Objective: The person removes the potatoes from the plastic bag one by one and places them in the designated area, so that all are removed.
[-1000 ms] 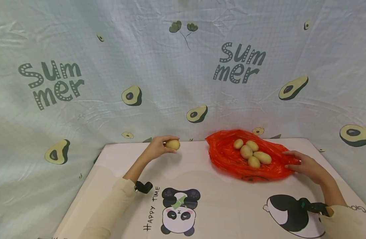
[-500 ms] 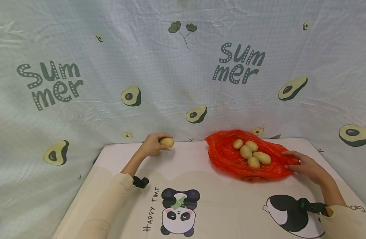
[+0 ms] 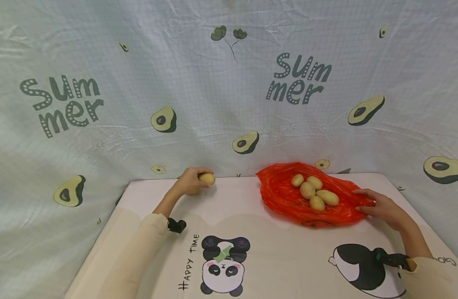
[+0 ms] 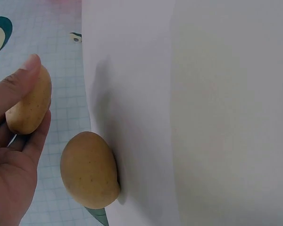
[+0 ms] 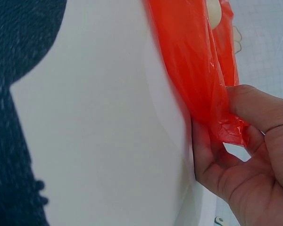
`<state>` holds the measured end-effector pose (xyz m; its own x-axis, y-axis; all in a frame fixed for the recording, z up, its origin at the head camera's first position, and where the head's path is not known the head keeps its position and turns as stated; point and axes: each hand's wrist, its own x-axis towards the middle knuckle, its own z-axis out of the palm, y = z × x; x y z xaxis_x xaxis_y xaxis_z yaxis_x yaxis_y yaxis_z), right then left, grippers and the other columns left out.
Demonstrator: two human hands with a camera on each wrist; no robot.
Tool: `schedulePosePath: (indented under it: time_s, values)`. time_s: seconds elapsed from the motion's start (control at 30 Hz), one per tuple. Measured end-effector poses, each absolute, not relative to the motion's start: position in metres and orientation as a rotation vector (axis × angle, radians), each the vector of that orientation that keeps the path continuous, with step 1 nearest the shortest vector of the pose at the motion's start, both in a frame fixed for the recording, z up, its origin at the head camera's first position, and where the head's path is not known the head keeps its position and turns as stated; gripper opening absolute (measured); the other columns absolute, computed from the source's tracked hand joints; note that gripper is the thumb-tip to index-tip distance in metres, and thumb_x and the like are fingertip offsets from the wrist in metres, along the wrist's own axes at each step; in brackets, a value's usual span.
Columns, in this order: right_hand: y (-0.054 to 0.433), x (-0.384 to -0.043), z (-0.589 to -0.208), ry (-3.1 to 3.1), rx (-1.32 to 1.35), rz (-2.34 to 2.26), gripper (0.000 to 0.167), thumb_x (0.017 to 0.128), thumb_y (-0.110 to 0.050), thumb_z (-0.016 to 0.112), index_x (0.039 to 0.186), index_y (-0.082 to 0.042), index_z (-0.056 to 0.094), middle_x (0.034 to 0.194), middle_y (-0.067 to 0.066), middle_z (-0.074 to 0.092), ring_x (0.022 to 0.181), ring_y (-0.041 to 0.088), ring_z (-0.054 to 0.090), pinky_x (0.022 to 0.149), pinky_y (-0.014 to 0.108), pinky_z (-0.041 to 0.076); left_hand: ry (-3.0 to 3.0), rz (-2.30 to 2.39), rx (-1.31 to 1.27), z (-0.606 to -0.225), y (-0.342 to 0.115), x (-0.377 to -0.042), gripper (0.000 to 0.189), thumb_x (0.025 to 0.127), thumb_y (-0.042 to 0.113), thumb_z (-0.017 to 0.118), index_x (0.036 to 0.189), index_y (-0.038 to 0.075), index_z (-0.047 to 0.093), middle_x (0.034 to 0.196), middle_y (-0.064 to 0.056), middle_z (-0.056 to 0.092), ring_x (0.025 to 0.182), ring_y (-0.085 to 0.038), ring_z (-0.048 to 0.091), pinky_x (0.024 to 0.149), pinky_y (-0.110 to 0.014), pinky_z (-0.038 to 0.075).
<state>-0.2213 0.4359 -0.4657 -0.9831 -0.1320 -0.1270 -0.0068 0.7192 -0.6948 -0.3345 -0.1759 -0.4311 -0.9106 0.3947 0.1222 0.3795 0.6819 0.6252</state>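
Carried potato (image 4: 30,108) leftward since earlier, pinching it in left hand (image 3: 189,181) near another potato (image 4: 89,170); pinching bag (image 3: 289,209) edge in right hand (image 3: 386,210).

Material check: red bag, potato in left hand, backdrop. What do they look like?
Bag: likely thin plastic film, glossy; fine crinkles and sharp highlights in the right wrist view.
Potato: seemingly real, smooth matte skin with dark specks; a replica isn't ruled out.
Backdrop: soft-sheen printed sheet, creased, with a faint grid; coated fabric or plastic, can't tell which.
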Motion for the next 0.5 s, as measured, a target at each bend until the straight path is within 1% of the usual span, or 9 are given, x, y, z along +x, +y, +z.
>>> schedulePosePath:
  time_s: [0.13,0.27,0.5]
  values:
    - [0.4356,-0.2208,-0.4659,2.755,-0.110,-1.115,0.070,0.095,-0.026,0.072,0.148,0.005,0.039,0.146,0.041,0.032,0.123,0.057,0.041,0.084,0.047,0.059,2.835,1.031,0.652,-0.4327,-0.1745,-0.3362,0.045,0.081,0.011,0.086,0.124,0.007,0.072,0.124,-0.014,0.070,0.106,-0.027,0.061,0.091,-0.041,0.049]
    - [0.4353,-0.2205,-0.4658,2.759,-0.113,-1.115,0.070,0.094,-0.025,0.073,0.147,0.005,0.039,0.146,0.041,0.033,0.123,0.057,0.041,0.084,0.046,0.060,2.803,0.987,0.661,-0.4313,-0.1720,-0.3356,0.044,0.079,0.012,0.088,0.122,0.012,0.075,0.120,-0.009,0.072,0.104,-0.025,0.062,0.092,-0.042,0.050]
    - [0.4351,-0.2210,-0.4663,2.757,-0.113,-1.119,0.070,0.094,-0.025,0.073,0.148,0.005,0.039,0.146,0.041,0.033,0.123,0.057,0.041,0.084,0.046,0.060,2.787,0.881,0.788,-0.4341,-0.1659,-0.3414,0.047,0.075,0.017,0.091,0.120,0.014,0.076,0.119,-0.004,0.073,0.100,-0.020,0.062,0.088,-0.037,0.048]
